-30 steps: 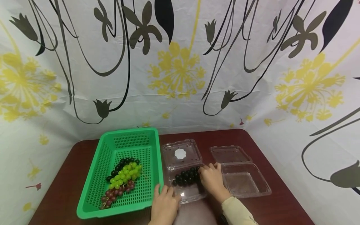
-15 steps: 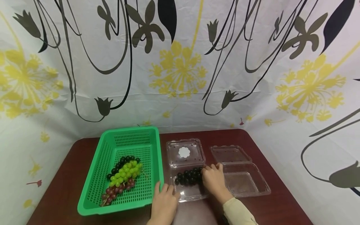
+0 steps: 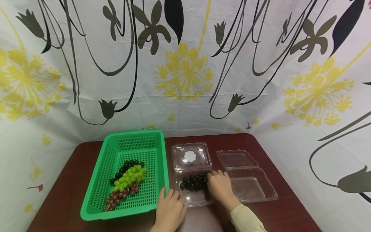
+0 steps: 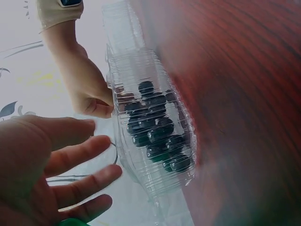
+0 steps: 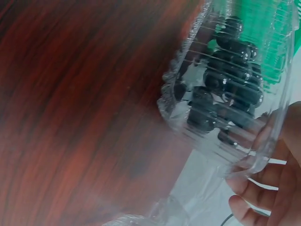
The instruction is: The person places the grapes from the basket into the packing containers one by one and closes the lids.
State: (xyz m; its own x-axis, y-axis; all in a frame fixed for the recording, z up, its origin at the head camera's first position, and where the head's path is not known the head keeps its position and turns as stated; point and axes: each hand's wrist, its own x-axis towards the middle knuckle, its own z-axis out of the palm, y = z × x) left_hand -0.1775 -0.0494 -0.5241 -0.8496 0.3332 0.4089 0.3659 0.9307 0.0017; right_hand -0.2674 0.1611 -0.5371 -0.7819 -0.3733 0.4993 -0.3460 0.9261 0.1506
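Left hand point(image 3: 171, 209): grip wide; green basket point(image 3: 165, 164) lower left. Right hand point(image 3: 220, 188): can't tell grip, hides right edge of clear box point(image 3: 197, 198) with black grapes point(image 3: 193, 182). Second box point(image 3: 249, 187) lower right.

Room type unclear, curtained-off corner: floral-print fabric point(image 3: 188, 112) hangs behind and on both sides of wood-grain tabletop point(image 3: 285, 216).

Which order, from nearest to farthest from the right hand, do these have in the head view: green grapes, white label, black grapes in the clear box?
1. Black grapes in the clear box: directly left of the right hand.
2. White label: on the lid, left and farther back.
3. Green grapes: farther left, inside the green basket.
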